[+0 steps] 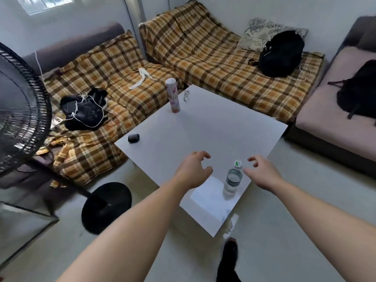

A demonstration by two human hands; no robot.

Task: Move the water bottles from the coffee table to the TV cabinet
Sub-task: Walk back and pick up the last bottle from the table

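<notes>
A clear plastic water bottle [233, 180] with a green and white cap stands upright near the front right corner of the white coffee table [213, 127]. My right hand [260, 174] hovers just right of the bottle's top, fingers spread, not touching it. My left hand [193, 171] is over the table to the bottle's left, fingers curled apart and holding nothing. A tall pink patterned flask [173, 95] stands at the table's far edge. The TV cabinet is out of view.
Glasses [186, 96] and a small black case [133, 138] lie on the table. A plaid-covered sofa [203, 58] wraps the far sides, with black bags on it. A standing fan [22, 119] and its round base [106, 206] are at left.
</notes>
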